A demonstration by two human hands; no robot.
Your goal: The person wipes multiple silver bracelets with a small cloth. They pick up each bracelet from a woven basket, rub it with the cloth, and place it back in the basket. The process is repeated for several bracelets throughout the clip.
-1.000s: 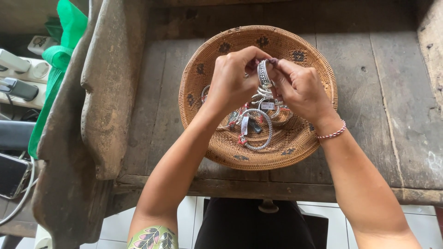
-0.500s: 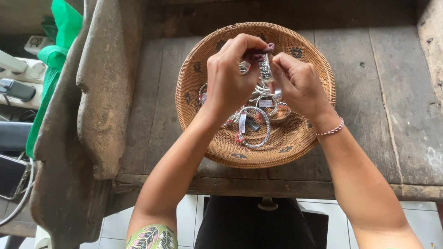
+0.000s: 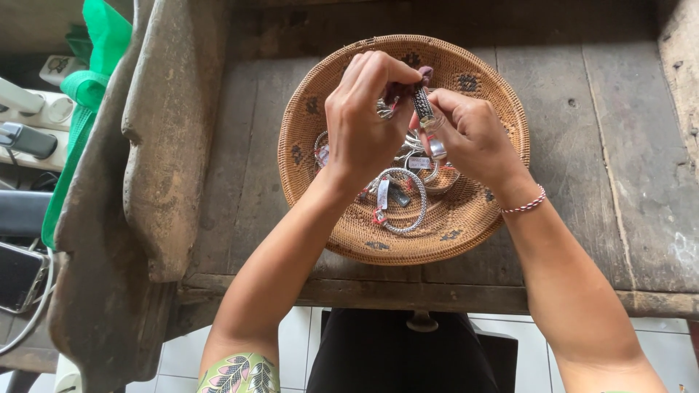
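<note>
Currently both my hands are raised over a round woven basket (image 3: 477,211) that sits on a worn wooden table (image 3: 604,145). My left hand (image 3: 364,120) is closed, its fingertips pinched on the upper end of a silver bracelet piece (image 3: 422,107), where a bit of dark purple material shows at the pinch. My right hand (image 3: 470,131) is likewise closed, thumb and forefinger gripping the lower part of the same piece. The piece stands nearly upright between the two hands, above the middle of the basket and clear of its floor.

Inside the basket, beneath my hands, lies a heap of silver jewellery. A braided silver bangle (image 3: 400,200) with a small tag lies nearest the front; other rings and tags behind it are partly hidden by my fingers. A red and white cord band (image 3: 526,204) sits on my right wrist. A rough carved wooden block (image 3: 160,145) lies left of the basket, with green fabric (image 3: 98,65) beyond it.
</note>
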